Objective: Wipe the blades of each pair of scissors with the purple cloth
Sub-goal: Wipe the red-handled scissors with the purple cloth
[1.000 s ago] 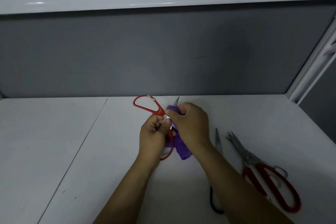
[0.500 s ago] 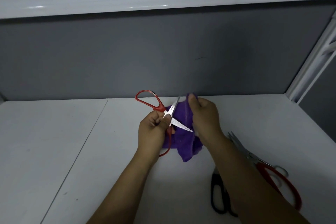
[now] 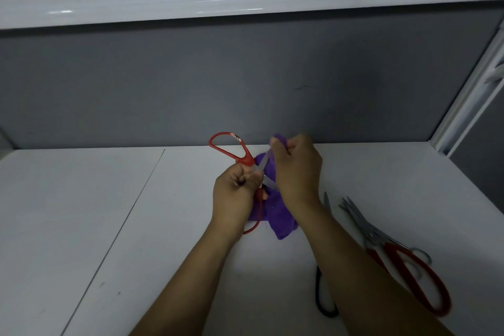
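A white table [image 3: 81,226] with a thin seam [image 3: 131,213] running from front to back on its left half. At the right lie red scissors [image 3: 376,237], blades pointing away, and just beside them black scissors [image 3: 327,203], partly hidden by a forearm

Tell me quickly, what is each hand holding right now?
Left hand: closed, gripping the red-handled scissors near the pivot.
Right hand: closed, pinching the purple cloth at the upper blade's tip.
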